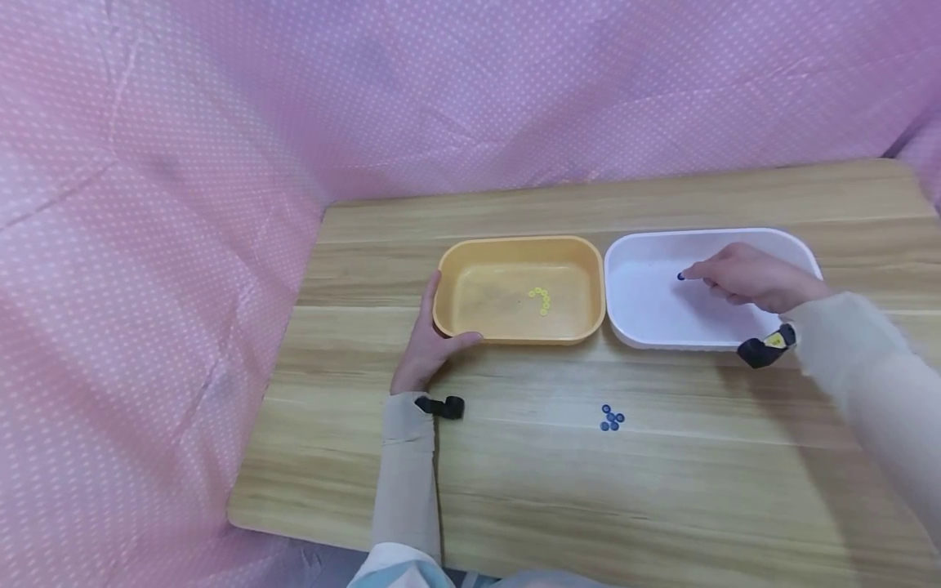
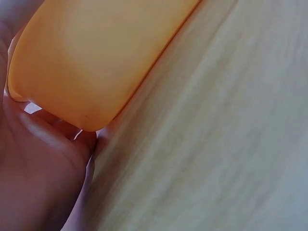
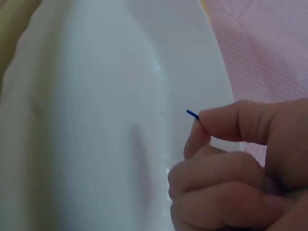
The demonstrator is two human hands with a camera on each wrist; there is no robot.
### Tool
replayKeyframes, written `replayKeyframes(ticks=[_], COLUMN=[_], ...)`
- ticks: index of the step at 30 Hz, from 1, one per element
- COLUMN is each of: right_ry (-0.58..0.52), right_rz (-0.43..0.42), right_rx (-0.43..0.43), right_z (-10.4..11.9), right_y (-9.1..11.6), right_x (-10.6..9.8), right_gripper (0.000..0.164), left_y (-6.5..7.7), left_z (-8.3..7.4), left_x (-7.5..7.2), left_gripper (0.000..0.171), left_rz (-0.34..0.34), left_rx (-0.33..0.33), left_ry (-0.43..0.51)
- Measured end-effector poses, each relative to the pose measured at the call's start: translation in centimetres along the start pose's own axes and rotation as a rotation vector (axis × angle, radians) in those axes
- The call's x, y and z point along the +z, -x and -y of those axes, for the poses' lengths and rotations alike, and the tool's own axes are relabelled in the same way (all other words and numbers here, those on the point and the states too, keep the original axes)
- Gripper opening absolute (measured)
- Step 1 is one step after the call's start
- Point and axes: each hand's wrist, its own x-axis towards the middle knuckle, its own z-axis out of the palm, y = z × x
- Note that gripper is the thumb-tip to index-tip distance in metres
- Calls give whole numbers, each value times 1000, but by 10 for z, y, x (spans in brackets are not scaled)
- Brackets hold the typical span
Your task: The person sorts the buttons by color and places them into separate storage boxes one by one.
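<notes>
My right hand (image 1: 753, 276) pinches a small blue button (image 3: 192, 114) between thumb and index finger, its other fingers curled. It hovers over the inside of the white plastic bin (image 1: 639, 333). In the right wrist view the button shows edge-on, as a thin disc above the white wall. At the left corner of the yellow plastic bin (image 1: 470, 304), my left hand (image 1: 425, 353) holds on, with the thumb along the front rim and the fingers along the left side. Several yellow buttons (image 1: 546, 302) lie in a curved row on that bin's floor.
On the wooden table (image 1: 515, 482), several blue buttons (image 1: 611, 417) form a small cluster in front of the bins. The two bins stand side by side, rims close together. Pink dotted cloth (image 1: 470, 98) hangs behind the table and on its left.
</notes>
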Motion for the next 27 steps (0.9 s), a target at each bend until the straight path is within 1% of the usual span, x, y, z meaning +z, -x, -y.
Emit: replayKeyframes(ticks=[3,6,10,13,15,17,20,21,25,27], right_ry=[20,64,81,80,108,141,180,186,193,196], right_rz=[17,14,-9,-38,-65,-95,-126,-134,-160,-171], right_rx=[17,34,57,62,54,45,32,28,30,22], right_z=[-4,-7,-11,-13,-14,-14,-14,-13,-14,-15], right_y=[-5,-9,-13,-14,-14,-14,-13,-13,-14,-14], right_x=[3,5,8,10,12,15,18,19,21,22], right_gripper=[40,40,41,37,34,38,52,53,36,33], left_y=[0,0,1,1,1,0,0,0,0,0], left_z=[0,0,-1,-1,-2,-2,-2,-2,-1,-1], left_x=[0,0,0,0,0,0,-1,-1,-1,-1], left_gripper=[118,117,117,116,116,116,117,117,117,117], left_rz=[3,2,-2,1,2,0,-5,-5,-1,0], left_rx=[-2,1,0,-4,-8,-11,-17,-17,-11,-8], left_ry=[9,13,0,-10,-12,-16,-19,-20,-16,-13])
